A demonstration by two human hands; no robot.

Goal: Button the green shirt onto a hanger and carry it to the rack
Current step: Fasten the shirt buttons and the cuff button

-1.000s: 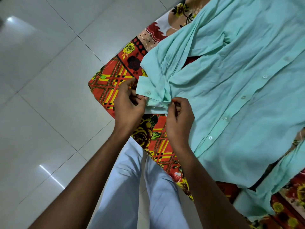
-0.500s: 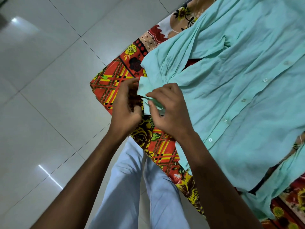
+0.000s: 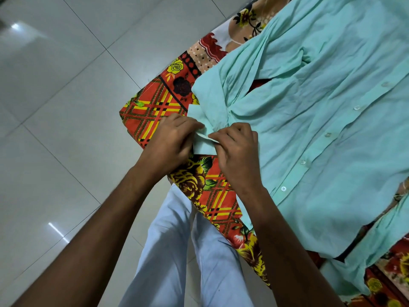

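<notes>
The light green shirt point(image 3: 321, 120) lies spread front-up on a bed, its placket and several white buttons point(image 3: 302, 162) running diagonally down the right half. One sleeve is folded across toward the bed's near corner, ending in the cuff point(image 3: 204, 147). My left hand point(image 3: 170, 140) pinches the cuff's left flap. My right hand point(image 3: 238, 149) pinches the cuff's right edge, fingertips almost meeting the left hand's. The other sleeve point(image 3: 376, 247) hangs at the lower right. No hanger shows.
A red, yellow and black floral bedsheet point(image 3: 152, 111) covers the bed, whose corner points left toward the glossy white tiled floor point(image 3: 55, 129). My legs in pale trousers point(image 3: 177, 251) stand against the bed's edge.
Both hands stayed on the cuff. The right hand moved over the cuff toward the left hand, then drew slightly right, and the cuff flaps now overlap between the fingertips.
</notes>
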